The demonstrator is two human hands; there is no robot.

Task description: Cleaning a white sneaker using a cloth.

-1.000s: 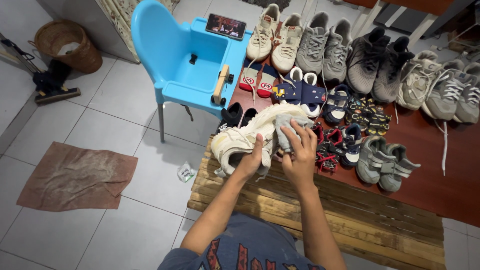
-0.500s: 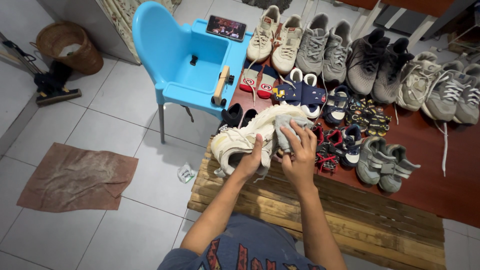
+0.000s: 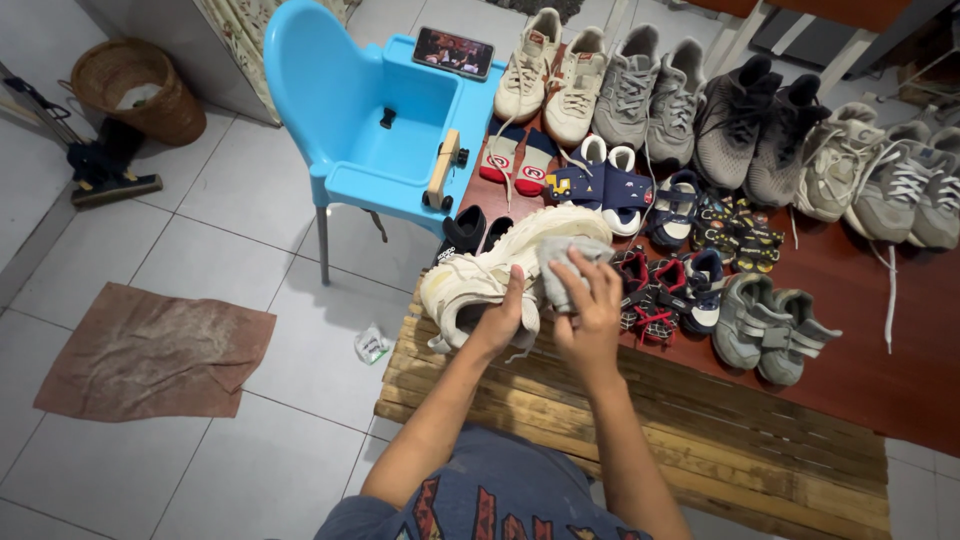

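Two hands meet at the centre of the frame over one shoe. Left hand: closed around the rear part of a cream-white chunky-soled sneaker, thumb up against its side, lifting it clear of the bench. Right hand: fingers bunched on a crumpled grey cloth, which is pressed against the sneaker's upper, just right of the left hand.

Sneaker, long axis: runs from lower left to upper right, heel end toward the left hand, toe end pointing at the rows of shoes. The cloth sits on the toe half, so the right hand is the nearer one to that end.

Below the hands: slatted pale wooden bench, bare boards toward the bottom of the frame. Right and above: dark red-brown tabletop, crowded with small children's shoes touching or just beside the cloth, and grey adult sneakers farther up. Upper left: blue plastic high chair, a phone on its tray. Left: open tiled floor, brown rag, woven basket.
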